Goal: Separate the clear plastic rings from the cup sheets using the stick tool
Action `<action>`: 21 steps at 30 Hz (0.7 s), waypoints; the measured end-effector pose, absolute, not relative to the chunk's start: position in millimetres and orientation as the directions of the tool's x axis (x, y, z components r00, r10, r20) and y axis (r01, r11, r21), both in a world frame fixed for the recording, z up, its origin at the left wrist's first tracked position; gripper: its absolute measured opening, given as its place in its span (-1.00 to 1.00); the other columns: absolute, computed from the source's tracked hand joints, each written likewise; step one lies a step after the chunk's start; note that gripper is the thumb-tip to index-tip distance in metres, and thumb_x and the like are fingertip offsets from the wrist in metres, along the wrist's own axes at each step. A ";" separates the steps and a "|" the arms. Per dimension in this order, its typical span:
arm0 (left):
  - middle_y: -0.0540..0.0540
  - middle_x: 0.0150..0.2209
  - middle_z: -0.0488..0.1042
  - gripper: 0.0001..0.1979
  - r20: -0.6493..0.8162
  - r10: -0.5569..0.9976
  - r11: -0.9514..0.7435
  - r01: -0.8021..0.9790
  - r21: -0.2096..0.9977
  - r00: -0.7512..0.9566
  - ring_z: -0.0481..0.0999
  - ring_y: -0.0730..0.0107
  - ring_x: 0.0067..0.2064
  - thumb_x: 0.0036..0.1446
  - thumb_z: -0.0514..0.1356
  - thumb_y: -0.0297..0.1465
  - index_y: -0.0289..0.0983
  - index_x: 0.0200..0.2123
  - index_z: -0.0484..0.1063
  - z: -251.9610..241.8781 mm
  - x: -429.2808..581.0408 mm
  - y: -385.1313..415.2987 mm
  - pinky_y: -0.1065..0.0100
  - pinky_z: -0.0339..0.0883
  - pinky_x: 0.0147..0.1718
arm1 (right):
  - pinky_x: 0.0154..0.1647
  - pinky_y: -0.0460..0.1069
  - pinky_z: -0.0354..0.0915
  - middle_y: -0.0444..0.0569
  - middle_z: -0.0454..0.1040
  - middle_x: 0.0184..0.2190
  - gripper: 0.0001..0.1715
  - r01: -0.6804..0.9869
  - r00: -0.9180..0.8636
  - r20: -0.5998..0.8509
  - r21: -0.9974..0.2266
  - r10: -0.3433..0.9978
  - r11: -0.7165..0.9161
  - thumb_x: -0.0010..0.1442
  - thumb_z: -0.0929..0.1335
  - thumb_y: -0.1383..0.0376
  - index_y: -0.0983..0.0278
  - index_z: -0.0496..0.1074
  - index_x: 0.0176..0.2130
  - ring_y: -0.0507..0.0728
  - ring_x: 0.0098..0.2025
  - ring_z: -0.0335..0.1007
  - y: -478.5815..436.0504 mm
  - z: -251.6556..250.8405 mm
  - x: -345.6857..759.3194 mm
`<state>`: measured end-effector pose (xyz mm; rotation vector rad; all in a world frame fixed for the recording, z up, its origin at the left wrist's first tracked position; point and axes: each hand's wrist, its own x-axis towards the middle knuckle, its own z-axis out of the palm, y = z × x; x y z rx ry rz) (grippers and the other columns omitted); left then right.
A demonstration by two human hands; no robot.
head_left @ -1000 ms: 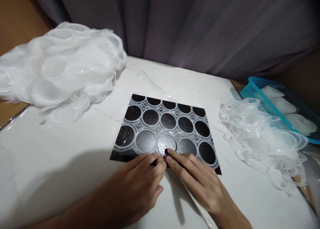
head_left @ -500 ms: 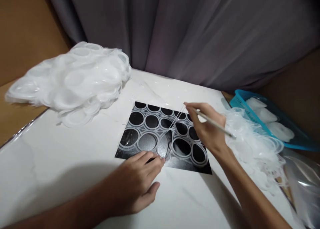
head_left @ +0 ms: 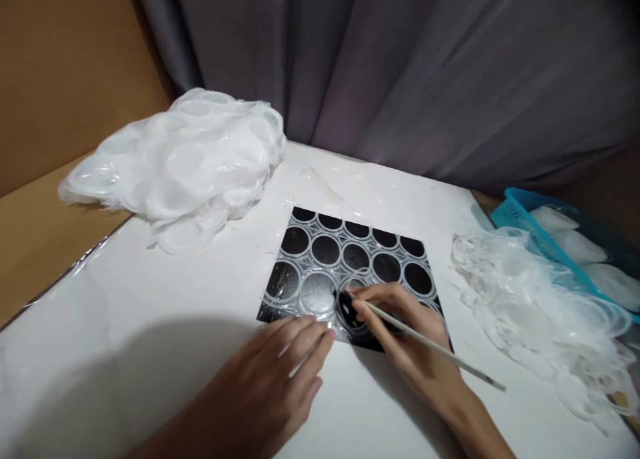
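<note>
Fingers [head_left: 387, 292] of your right hand [head_left: 423, 335]: closed in a narrow pinch on a thin pale stick [head_left: 472, 368], its dark tail slanting out to the lower right. Working end is down over the front row of the clear ringed film [head_left: 339, 264], near mid-row; exact tip contact too small to tell. Your left hand [head_left: 287, 355] sits at the film's near edge, extended with slight gaps between digits; can't tell if it pinches anything underneath. Film lies on a black sheet [head_left: 269, 312] on the white counter [head_left: 200, 305], between a big white pile [head_left: 185, 155] on the left and a looser clear clump [head_left: 530, 295] on the right, blue basket [head_left: 517, 212] beyond the clump.

Risks, my judgement: pressing the tip too hard could nick or stretch the film; too shallow an angle could skid it into a neighbouring ring. If your left fingertips bear down too lightly, film could drag along with the stick, or the black sheet could slide on the smooth counter. Those fingertips are near the tip, so a slip leftward could poke one. Film looks thin, may cling to skin; a quick pull away could lift it. Your right hand covers part of the front row, so mistakes there could go unseen.
</note>
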<state>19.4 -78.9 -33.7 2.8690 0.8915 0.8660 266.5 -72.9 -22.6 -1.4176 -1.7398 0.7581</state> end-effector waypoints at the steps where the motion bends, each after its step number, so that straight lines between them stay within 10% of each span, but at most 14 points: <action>1: -0.22 0.14 0.55 -0.65 0.499 0.569 -0.809 0.552 0.201 0.654 0.49 0.15 0.20 0.47 0.06 -0.47 -0.44 0.21 0.44 -34.5 18.1 -78.3 0.16 0.39 0.16 | -0.14 0.03 0.56 -0.02 0.65 -0.08 -0.89 0.509 -0.132 0.133 -0.841 0.982 0.183 0.41 0.40 0.23 0.17 0.50 -0.06 0.12 -0.15 0.63 -74.3 -22.7 265.0; 21: -0.22 0.13 0.59 -0.69 0.463 0.598 -0.785 0.593 0.176 0.654 0.52 0.15 0.19 0.45 0.11 -0.52 -0.49 0.17 0.48 -46.4 18.1 -79.7 0.16 0.30 0.22 | 0.03 0.00 0.48 -0.06 0.64 -0.04 -0.80 0.467 -0.372 0.076 -0.846 0.925 0.257 0.42 0.38 0.34 0.12 0.55 0.00 0.12 -0.05 0.59 -70.6 -20.2 258.6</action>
